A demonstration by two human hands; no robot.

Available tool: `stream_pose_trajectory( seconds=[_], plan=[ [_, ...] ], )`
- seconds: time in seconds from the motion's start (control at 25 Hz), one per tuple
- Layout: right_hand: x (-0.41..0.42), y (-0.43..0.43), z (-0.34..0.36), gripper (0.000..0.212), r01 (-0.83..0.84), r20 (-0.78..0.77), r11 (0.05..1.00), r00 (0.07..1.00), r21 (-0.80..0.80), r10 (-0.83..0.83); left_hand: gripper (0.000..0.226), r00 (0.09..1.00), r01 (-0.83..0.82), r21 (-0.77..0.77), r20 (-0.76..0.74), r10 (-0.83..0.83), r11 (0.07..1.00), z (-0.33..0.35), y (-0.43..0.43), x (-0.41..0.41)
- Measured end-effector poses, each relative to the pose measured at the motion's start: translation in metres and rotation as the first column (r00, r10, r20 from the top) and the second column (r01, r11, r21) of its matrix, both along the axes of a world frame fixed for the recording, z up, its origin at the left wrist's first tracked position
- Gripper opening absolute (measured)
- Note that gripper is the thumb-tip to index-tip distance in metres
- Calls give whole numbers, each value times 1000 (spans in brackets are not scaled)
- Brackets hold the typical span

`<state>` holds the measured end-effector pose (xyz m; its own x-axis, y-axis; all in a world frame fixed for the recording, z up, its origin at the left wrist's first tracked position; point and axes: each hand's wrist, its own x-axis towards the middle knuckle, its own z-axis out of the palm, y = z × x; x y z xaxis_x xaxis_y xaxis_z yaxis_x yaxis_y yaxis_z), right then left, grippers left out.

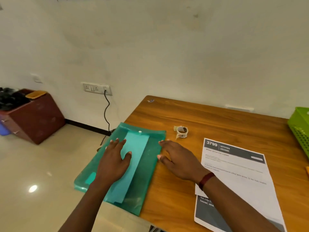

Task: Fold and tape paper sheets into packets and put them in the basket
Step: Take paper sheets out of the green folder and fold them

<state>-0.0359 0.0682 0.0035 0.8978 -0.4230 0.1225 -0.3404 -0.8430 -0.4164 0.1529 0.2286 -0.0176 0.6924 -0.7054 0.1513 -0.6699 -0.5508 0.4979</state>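
A green translucent plastic folder (147,173) lies at the left edge of the wooden table (209,119), overhanging it, with its light flap snapped shut. My left hand (115,158) rests flat on the folder, fingers spread. My right hand (177,158) hovers with fingers apart over the folder's right edge and holds nothing. Printed paper sheets (237,181) lie on the table under my right forearm. A roll of tape (182,131) sits behind the folder. The green basket (299,129) is at the far right edge, partly cut off.
A wall runs behind the table, with a socket panel (96,88) and a black cable (107,114) hanging to the floor. A brown cabinet (33,118) stands on the tiled floor at the left. A small yellow object (307,170) shows at the right edge.
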Motion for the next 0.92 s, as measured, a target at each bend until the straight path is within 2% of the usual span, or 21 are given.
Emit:
stream_pose_trajectory(
  seconds=[0.2, 0.28, 0.36, 0.48, 0.56, 0.64, 0.8, 0.92],
  plan=[
    [55, 8, -21, 51, -92, -100, 992, 991, -82, 83, 61, 999, -41, 78, 31, 39, 996, -11, 16, 45],
    [76, 10, -19, 49, -114, -116, 988, 988, -108, 102, 52, 993, -116, 30, -25, 117, 993, -8, 19, 60],
    [95, 10, -18, 50, -112, -127, 988, 987, -107, 98, 42, 975, -200, 46, -94, 204, 979, -9, 20, 67],
    [116, 0, -21, 45, -69, -113, 993, 992, -99, 58, 41, 976, -216, 138, 2, 218, 967, -23, 19, 64],
    [128, -9, -23, 34, -29, -61, 989, 998, -148, 20, 42, 975, -219, 116, 67, 212, 969, -33, 19, 63],
    [143, -25, -27, 23, 25, -35, 984, 999, -175, -32, 41, 975, -217, 81, 62, 212, 973, -35, 18, 65],
    [167, -58, -29, 33, 176, -1, 984, 984, 5, -176, 39, 971, -232, 32, 75, 229, 972, -35, 16, 63],
    [182, -71, -26, 29, 184, -44, 981, 982, 64, -181, 41, 964, -257, -2, 69, 257, 966, -34, 16, 61]
  ],
)
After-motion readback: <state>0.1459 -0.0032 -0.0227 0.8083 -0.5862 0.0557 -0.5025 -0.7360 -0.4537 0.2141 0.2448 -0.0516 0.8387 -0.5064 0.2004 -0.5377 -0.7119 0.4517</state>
